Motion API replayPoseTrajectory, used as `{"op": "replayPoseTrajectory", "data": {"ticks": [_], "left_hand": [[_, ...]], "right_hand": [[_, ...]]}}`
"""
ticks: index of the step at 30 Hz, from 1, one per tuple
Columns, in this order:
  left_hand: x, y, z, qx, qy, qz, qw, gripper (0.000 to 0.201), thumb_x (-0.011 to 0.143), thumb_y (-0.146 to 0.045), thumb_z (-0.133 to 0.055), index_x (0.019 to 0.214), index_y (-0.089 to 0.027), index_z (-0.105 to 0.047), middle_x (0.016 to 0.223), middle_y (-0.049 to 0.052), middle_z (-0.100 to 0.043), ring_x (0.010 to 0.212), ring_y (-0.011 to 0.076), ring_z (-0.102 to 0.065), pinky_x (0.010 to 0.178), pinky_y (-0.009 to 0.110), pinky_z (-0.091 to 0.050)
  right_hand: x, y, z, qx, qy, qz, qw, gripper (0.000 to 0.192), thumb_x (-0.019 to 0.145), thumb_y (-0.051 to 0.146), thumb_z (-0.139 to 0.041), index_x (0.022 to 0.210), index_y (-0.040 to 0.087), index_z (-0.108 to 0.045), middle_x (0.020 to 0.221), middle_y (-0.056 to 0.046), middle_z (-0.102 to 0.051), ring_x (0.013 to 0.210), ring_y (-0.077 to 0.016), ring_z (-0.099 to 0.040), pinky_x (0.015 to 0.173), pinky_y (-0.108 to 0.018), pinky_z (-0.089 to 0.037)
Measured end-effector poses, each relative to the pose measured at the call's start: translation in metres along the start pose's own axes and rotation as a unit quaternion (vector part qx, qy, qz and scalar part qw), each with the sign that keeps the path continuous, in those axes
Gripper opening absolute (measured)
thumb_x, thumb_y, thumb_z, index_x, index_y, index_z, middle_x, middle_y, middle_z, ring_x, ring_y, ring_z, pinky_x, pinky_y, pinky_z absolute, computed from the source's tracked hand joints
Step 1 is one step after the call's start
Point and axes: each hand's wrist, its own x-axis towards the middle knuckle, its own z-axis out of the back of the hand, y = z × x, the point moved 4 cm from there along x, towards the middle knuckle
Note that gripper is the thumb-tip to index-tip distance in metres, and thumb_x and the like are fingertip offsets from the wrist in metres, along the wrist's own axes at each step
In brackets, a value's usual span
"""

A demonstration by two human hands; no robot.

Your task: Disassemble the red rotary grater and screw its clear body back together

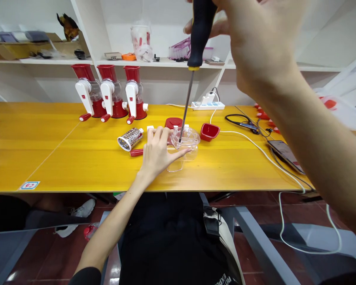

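Note:
My right hand [255, 43] is closed around the dark handle of a long screwdriver [199, 35], high in front of me. Its shaft slants down and the tip meets a clear plastic housing [191, 136] on the yellow table. My left hand [158, 152] grips that housing from its left side, thumb along the near edge. Behind the housing lies a round red base [174, 122]. A red crank handle [136, 152] pokes out left of my left hand, which hides its other end. Further left, a metal grater drum [131, 139] rests on its side. A red hopper [209, 131] stands to the right.
Three assembled red-and-white rotary graters [132, 95] stand at the back left. A power strip [207, 105] with a white cable running right, a neckband earphone [243, 122] and a phone [285, 155] lie on the right. Shelves [163, 62] rise behind. Another person's shoe [83, 208] shows below left.

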Motion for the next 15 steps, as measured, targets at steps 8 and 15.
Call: {"op": "replayPoseTrajectory", "data": {"ticks": [8,15], "left_hand": [[0.0002,0.0008,0.0006,-0.006,-0.003,-0.002,1.0,0.068,0.078,-0.078,-0.066,0.106,-0.017,-0.058,0.102,0.009,-0.064,0.106,0.0301,-0.055,0.079,0.04,-0.055],[-0.0002,0.0012,-0.0005,-0.003,0.007,-0.001,1.0,0.07,0.08,-0.079,-0.064,0.107,-0.014,-0.058,0.104,0.011,-0.065,0.108,0.0317,-0.055,0.069,0.036,-0.055]], "right_hand": [[-0.0038,0.0048,-0.0068,0.03,-0.033,0.003,0.999,0.041,0.074,0.035,-0.057,0.094,0.013,-0.028,0.084,0.009,-0.05,0.064,0.0168,-0.039,0.061,-0.005,-0.039],[-0.005,0.0013,-0.0061,0.076,-0.036,-0.02,0.996,0.05,0.087,0.044,-0.036,0.13,0.023,-0.021,0.092,0.008,-0.054,0.087,0.0085,-0.06,0.079,-0.013,-0.058]]}}
